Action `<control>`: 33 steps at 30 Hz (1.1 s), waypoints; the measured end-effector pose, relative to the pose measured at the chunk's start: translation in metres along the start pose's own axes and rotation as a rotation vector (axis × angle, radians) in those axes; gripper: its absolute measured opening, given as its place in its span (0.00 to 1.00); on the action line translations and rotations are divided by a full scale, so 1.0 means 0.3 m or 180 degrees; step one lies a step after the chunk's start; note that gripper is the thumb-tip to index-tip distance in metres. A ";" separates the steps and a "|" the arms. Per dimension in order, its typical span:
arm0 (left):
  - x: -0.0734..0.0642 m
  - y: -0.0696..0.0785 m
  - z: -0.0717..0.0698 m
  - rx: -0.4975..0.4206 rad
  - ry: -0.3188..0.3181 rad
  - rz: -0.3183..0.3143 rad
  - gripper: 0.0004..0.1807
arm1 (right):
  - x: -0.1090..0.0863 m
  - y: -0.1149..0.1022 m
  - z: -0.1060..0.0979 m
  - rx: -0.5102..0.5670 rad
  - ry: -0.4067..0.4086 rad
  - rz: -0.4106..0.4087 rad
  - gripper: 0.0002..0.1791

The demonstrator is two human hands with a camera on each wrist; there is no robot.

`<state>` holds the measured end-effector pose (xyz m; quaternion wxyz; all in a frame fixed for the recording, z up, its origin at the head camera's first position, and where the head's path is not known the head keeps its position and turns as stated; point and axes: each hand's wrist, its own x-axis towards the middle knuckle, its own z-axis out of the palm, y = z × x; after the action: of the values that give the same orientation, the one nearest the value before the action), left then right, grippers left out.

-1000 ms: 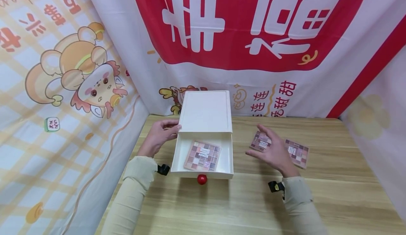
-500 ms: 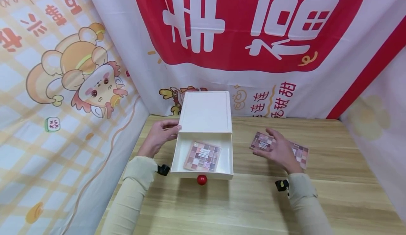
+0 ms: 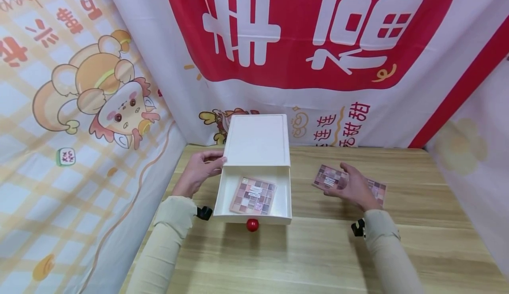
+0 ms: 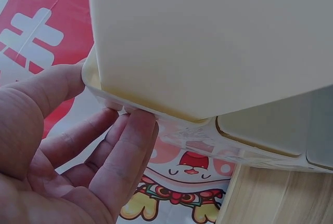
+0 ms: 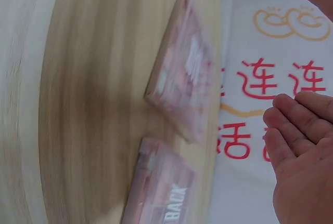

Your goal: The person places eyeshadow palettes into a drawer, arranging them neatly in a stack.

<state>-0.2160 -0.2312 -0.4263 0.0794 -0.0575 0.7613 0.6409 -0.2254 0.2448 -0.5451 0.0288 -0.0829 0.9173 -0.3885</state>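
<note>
My left hand (image 3: 202, 167) grips the left edge of a small white drawer box (image 3: 257, 140); in the left wrist view its thumb and fingers (image 4: 138, 130) pinch the box's rim. The drawer (image 3: 283, 192) is pulled out toward me, a red round knob (image 3: 252, 225) on its front. Inside lies an eyeshadow palette (image 3: 253, 195) with a checkered lid, slightly turned. My right hand (image 3: 354, 188) hovers with relaxed fingers over two similar palettes to the right of the box. The left one (image 3: 327, 177) shows mostly; the right one (image 3: 377, 190) is partly hidden behind the hand.
The wooden tabletop (image 3: 318, 258) extends in front of and to the right of the box. A printed cloth (image 3: 302, 99) hangs behind the table, with another printed cloth (image 3: 79, 188) along the left side.
My right hand has drawn back to the right, uncovering more of the left loose palette and covering more of the right one. The left hand and drawer box have stayed put.
</note>
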 end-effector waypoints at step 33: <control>0.007 0.000 -0.002 0.0003 -0.0017 0.0018 0.24 | 0.070 0.139 0.039 -0.0573 -0.0440 0.0327 0.74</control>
<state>-0.2180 -0.2317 -0.4267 0.0796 -0.0536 0.7616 0.6409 -0.2503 0.2615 -0.5830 0.1043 -0.0646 0.9473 -0.2959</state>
